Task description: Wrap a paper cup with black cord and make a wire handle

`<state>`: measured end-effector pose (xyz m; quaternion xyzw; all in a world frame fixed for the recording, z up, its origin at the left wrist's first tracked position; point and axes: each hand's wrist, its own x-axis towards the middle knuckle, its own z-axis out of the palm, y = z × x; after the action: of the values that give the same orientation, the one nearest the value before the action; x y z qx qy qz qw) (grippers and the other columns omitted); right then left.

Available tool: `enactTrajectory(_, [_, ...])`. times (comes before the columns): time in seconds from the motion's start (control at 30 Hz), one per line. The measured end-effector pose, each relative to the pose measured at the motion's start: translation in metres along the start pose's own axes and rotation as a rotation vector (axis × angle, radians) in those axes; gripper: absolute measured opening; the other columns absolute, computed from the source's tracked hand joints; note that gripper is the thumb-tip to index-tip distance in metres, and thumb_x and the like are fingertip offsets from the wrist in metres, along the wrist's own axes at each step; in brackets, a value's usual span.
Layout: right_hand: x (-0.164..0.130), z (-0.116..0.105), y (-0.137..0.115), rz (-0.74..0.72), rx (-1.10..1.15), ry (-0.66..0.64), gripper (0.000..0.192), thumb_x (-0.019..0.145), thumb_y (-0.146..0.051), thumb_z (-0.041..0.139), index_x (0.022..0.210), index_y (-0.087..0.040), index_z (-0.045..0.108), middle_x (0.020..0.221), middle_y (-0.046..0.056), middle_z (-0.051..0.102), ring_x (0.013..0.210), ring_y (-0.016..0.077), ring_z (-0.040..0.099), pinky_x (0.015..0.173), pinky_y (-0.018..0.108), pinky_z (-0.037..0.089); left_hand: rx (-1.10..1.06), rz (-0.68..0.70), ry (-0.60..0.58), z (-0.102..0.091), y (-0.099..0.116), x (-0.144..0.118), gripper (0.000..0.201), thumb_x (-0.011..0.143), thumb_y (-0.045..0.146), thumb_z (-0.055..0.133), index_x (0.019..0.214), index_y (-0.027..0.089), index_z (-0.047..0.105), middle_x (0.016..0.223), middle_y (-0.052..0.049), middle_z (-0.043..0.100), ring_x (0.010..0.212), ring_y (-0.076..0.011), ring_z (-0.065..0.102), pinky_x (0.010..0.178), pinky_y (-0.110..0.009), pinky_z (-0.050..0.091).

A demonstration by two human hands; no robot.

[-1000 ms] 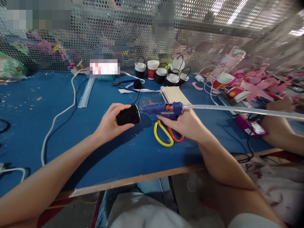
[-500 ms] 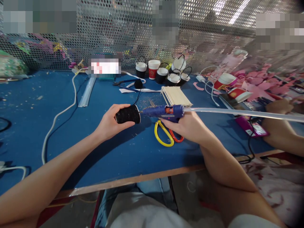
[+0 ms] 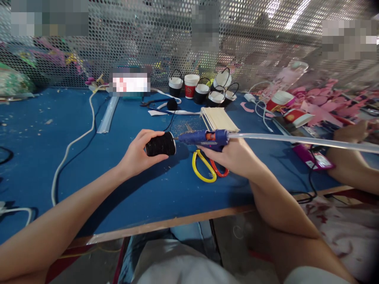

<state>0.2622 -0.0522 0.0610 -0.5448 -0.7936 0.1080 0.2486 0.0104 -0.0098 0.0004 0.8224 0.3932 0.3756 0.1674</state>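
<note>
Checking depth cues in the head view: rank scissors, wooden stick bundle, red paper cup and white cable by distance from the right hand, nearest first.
From the right hand, which holds the glue gun:
1. Scissors: on the table just below-left of the hand, partly under it.
2. Wooden stick bundle: just behind the hand.
3. Red paper cup: at the back, by the mesh.
4. White cable: far left, beyond the left hand.

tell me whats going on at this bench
A person sits at a blue table. The left hand holds a small black cup on its side, and the right hand holds a blue glue gun with its nozzle at the cup's rim. Scissors lie under the gun. Another person's arm rests at the right edge.
</note>
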Motion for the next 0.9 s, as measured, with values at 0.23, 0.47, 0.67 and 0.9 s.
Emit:
enactTrajectory(0.23, [0.0006,0.0009,0.0010,0.015,0.032,0.014,0.022,0.079,-0.033,0.055,0.087,-0.014,0.063,0.070,0.004,0.064,0.069,0.0173,0.057,0.063,0.027,0.041,0.058,0.135,0.007,0.0000,0.0023,-0.0016,0.052,0.070,0.028,0.069,0.118,0.023,0.048,0.111,-0.008,0.050,0.106,-0.0210,0.050,0.091,-0.039,0.044])
enactTrajectory(0.47, [0.0025,0.0015,0.0003,0.021,0.014,0.031,0.021,0.079,-0.033,0.055,0.083,-0.013,0.062,0.068,0.004,0.062,0.065,0.0158,0.054,0.060,0.027,0.039,0.114,0.202,-0.005,-0.0002,0.0024,-0.0023,0.051,0.072,0.028,0.067,0.119,0.021,0.047,0.114,-0.010,0.048,0.108,-0.0215,0.048,0.093,-0.039,0.044])
enactTrajectory(0.67, [0.0040,0.0020,0.0017,0.025,0.002,0.023,0.021,0.079,-0.033,0.055,0.079,-0.013,0.063,0.063,0.002,0.060,0.062,0.0140,0.051,0.058,0.026,0.037,0.159,0.241,-0.018,0.0000,0.0028,-0.0026,0.048,0.075,0.029,0.064,0.119,0.022,0.047,0.115,-0.011,0.048,0.109,-0.0241,0.048,0.091,-0.042,0.044])
enactTrajectory(0.9, [0.0057,0.0019,-0.0001,0.024,0.024,0.023,0.019,0.079,-0.031,0.055,0.081,-0.014,0.063,0.068,0.004,0.062,0.069,0.0163,0.055,0.063,0.027,0.039,0.199,0.269,-0.031,0.0009,0.0038,-0.0031,0.045,0.075,0.027,0.063,0.117,0.018,0.049,0.116,-0.014,0.048,0.109,-0.0255,0.048,0.092,-0.043,0.044])
